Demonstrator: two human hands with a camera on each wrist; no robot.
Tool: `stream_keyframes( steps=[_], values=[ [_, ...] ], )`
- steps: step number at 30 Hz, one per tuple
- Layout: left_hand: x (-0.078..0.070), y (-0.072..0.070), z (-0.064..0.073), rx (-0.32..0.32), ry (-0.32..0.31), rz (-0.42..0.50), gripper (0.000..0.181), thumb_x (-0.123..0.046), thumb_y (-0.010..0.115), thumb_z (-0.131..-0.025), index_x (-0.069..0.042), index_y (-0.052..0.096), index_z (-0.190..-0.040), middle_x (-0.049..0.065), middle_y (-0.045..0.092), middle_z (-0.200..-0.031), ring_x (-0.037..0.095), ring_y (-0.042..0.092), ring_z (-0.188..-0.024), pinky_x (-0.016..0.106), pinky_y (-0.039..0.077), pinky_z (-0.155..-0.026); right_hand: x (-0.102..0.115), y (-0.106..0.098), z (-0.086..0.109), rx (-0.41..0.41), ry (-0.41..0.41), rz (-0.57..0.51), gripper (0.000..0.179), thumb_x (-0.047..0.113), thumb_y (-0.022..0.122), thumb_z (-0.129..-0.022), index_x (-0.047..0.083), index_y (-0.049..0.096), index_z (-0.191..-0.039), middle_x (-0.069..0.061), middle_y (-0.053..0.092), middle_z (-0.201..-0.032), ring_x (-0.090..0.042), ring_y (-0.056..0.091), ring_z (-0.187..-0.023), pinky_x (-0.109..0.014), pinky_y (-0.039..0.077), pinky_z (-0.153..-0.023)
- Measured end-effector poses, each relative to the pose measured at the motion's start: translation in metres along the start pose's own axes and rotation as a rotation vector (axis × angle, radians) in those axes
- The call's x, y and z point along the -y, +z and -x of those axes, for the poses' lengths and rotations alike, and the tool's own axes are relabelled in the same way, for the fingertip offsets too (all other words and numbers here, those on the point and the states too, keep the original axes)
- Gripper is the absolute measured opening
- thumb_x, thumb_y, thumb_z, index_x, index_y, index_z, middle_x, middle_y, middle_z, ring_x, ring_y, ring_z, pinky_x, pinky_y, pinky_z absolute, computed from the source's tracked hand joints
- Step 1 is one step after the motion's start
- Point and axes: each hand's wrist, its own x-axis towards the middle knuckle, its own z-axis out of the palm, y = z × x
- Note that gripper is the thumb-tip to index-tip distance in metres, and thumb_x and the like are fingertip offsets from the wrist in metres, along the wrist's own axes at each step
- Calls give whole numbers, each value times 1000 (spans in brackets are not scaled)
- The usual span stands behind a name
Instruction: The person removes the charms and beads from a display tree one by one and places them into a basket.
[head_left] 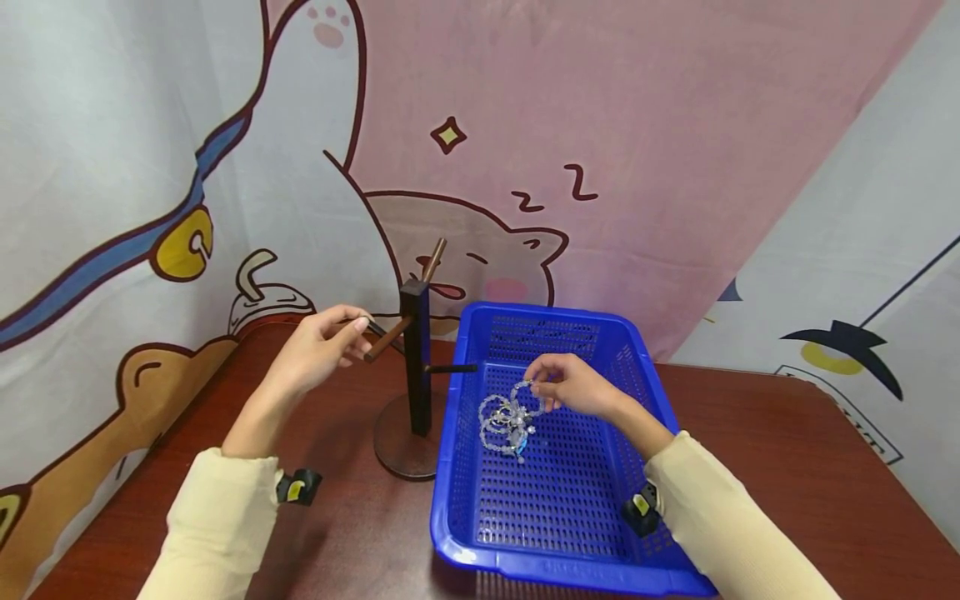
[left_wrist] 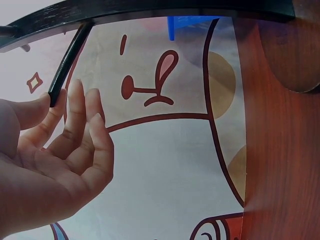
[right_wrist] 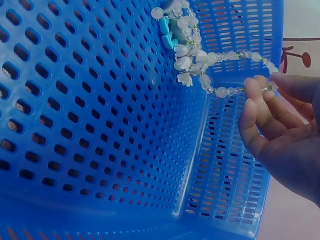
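My left hand [head_left: 317, 348] pinches the tip of a dark peg [left_wrist: 70, 65] between thumb and forefinger, its other fingers loosely bent. That peg juts from the upright post [head_left: 417, 367] of a wooden stand with a round base [head_left: 397, 454]. Inside the blue basket, my right hand [head_left: 573, 385] pinches a clear and white beaded bracelet [right_wrist: 221, 92] by its edge. The raised loop stands up from a cluster of beaded bracelets [head_left: 495, 425] on the basket floor. White flower charms [right_wrist: 184, 64] and a turquoise piece [right_wrist: 167, 34] show among them.
The basket [head_left: 447, 483] stands right beside the stand on a reddish-brown table [head_left: 757, 483]. Another peg [head_left: 453, 368] reaches over the basket's left rim, and a further one [head_left: 435, 258] points up at the back. A cartoon-printed cloth [head_left: 637, 125] hangs behind.
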Motion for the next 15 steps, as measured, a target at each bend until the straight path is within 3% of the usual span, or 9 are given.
stream_keyframes(
  steps=[7,15],
  values=[
    [0,1,0,0,2,-1,32,-23,44,-98,0,53,-119,8,62,-79,21,62,-77,34,49,-71,2,-2,2,-48,14,5,11,-3,59,-85,-6,59,-96,-15,61,-84,-30,60,-62,-31,49,-52],
    [0,1,-1,-4,-3,3,32,-22,44,-98,0,53,-118,8,62,-79,22,62,-78,32,49,-70,13,-15,1,-75,51,5,13,3,61,-86,-3,60,-97,-10,62,-81,-28,62,-67,-29,50,-55]
  ],
)
